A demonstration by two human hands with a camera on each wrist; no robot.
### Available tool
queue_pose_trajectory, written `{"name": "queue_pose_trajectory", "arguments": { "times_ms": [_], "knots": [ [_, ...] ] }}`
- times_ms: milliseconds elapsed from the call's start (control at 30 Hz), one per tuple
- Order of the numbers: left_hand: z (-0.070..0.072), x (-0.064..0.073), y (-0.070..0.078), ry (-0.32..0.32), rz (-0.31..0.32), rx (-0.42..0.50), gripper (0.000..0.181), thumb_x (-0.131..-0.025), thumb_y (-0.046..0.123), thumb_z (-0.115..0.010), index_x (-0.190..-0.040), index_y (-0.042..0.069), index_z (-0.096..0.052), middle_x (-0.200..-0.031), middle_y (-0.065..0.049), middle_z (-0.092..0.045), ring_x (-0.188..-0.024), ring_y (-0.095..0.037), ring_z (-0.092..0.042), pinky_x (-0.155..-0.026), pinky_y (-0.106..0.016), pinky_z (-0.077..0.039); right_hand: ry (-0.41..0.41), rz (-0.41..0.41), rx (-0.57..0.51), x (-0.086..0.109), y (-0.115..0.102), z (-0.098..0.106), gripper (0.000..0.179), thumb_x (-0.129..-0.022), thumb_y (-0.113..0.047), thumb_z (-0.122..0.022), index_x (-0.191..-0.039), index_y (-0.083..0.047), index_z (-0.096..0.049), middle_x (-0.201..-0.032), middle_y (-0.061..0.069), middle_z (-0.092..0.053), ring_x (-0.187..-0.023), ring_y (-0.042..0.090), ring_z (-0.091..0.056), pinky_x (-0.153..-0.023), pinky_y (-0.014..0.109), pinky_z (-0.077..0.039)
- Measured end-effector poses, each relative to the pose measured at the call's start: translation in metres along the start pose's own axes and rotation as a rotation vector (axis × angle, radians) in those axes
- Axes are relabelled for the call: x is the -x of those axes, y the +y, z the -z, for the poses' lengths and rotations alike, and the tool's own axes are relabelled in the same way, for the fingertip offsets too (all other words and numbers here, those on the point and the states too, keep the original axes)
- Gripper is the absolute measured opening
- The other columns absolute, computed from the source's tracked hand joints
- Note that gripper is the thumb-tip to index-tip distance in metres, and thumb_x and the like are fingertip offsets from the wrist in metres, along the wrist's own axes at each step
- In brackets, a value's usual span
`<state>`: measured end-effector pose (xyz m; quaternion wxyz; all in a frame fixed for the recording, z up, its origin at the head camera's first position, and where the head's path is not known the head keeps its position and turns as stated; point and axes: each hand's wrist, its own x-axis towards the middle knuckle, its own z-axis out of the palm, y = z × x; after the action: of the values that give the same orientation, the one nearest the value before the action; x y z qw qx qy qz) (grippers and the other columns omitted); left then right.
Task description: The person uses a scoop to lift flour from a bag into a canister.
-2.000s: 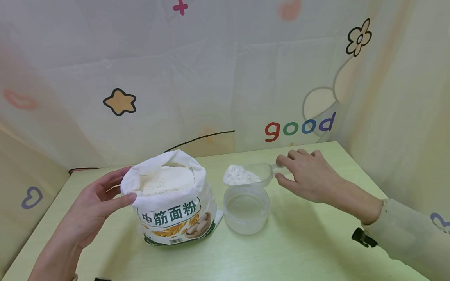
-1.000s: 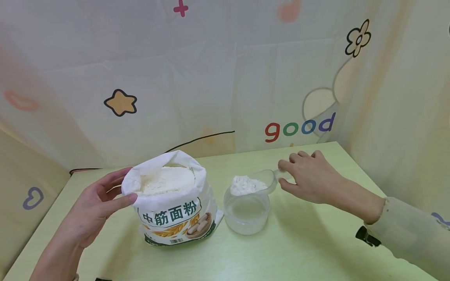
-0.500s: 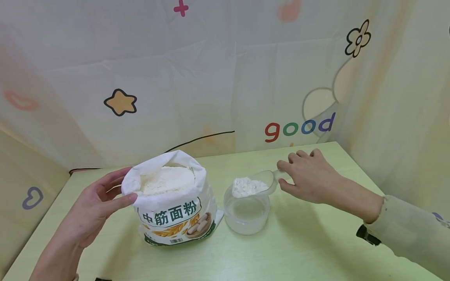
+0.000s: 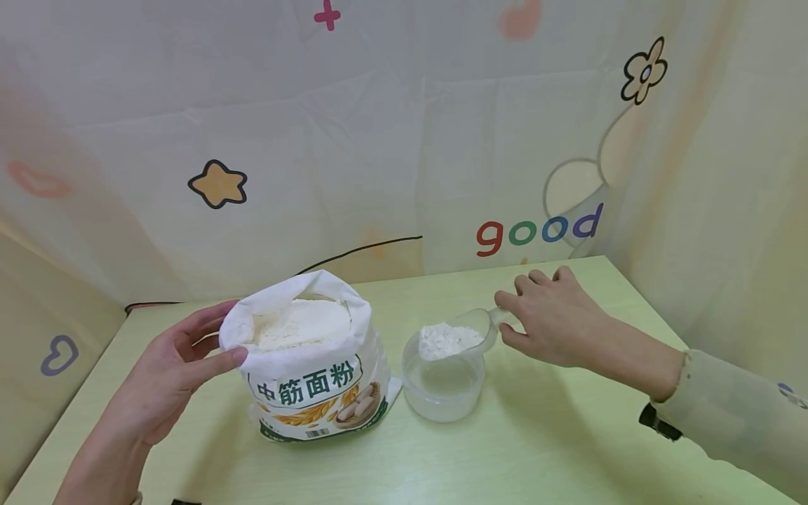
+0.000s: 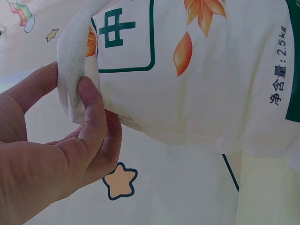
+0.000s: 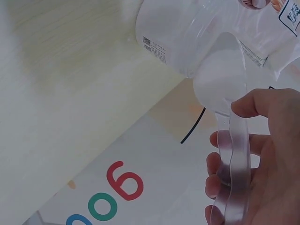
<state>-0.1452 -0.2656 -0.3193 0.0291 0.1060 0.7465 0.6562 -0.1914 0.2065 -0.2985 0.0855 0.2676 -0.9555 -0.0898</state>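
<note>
Curtained-off spot, room type unclear: cartoon-print curtain (image 4: 360, 161) behind and beside pale table (image 4: 435, 463)

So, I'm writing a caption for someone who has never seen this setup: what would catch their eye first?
Probably the large white flour bag, open on the table left of centre, its rim pinched by the left hand. Next, the clear scoop heaped with flour, held by the right hand over the round clear tub. Behind, the multicoloured word "good" stands out on the pale backdrop.
</note>
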Motion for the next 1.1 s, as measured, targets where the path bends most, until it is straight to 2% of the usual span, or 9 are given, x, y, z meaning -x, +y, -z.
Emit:
{"name": "queue_pose_trajectory", "arguments": {
  "times_ms": [633,967,1100],
  "knots": [
    [0.0003,0.0000,-0.0009,0.001,0.005,-0.011,0.064,-0.096,-0.002,-0.070,-0.153,0.004,-0.042,-0.142,-0.005,-0.049,-0.118,-0.013,-0.060,-0.093,-0.021,-0.052,0.073,0.079,0.102,-0.0016,-0.0039,0.0027,0.024,-0.092,-0.034,-0.067,-0.107,-0.015,-0.069,-0.085,0.006,-0.059,-0.080,0.027,-0.056,-0.069,0.046,-0.043],
    [0.0005,0.0000,-0.0006,0.003,0.013,-0.015,0.064,-0.096,-0.001,-0.070,-0.154,0.004,-0.041,-0.142,-0.004,-0.049,-0.118,-0.013,-0.060,-0.093,-0.021,-0.052,0.046,0.087,0.121,-0.0054,-0.0071,0.0066,0.028,-0.091,-0.035,-0.070,-0.110,-0.015,-0.071,-0.088,0.008,-0.061,-0.084,0.028,-0.058,-0.071,0.047,-0.044],
    [0.0003,-0.0001,-0.0005,0.001,0.008,-0.008,0.063,-0.096,-0.002,-0.069,-0.153,0.004,-0.042,-0.141,-0.004,-0.050,-0.118,-0.014,-0.060,-0.093,-0.021,-0.052,0.048,0.096,0.141,-0.0068,-0.0087,0.0074,0.027,-0.091,-0.036,-0.070,-0.109,-0.016,-0.070,-0.084,0.006,-0.058,-0.081,0.027,-0.056,-0.070,0.045,-0.043]
  ]
}}
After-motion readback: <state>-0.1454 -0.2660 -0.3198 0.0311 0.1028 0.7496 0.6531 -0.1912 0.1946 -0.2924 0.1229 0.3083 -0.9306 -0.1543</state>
